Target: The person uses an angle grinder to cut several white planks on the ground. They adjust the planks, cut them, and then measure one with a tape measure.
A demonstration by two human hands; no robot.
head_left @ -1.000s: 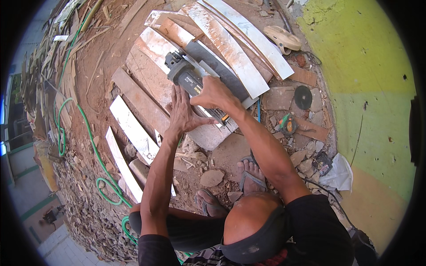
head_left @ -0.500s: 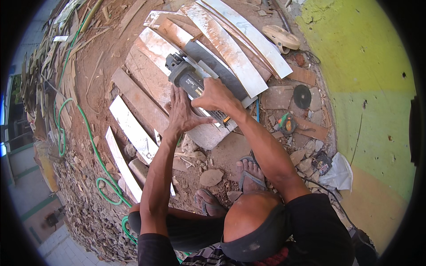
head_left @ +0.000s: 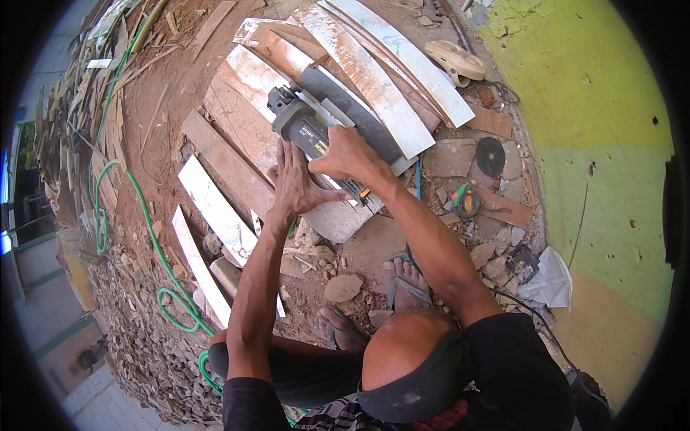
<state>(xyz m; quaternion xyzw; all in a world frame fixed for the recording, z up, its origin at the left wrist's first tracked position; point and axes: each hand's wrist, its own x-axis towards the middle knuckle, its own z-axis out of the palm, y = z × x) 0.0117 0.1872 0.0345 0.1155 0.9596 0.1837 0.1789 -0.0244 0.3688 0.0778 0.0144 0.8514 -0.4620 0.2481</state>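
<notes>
Near the frame's upper centre, the right hand (head_left: 348,154) is gripping a dark angle grinder (head_left: 305,131); the left hand (head_left: 295,185) is lying spread alongside, seemingly touching it.

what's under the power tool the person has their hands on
A pale slab shows past the power tool's rear end. Whatever lies directly beneath its middle is covered by the tool itself, the left hand and the right hand.
</notes>
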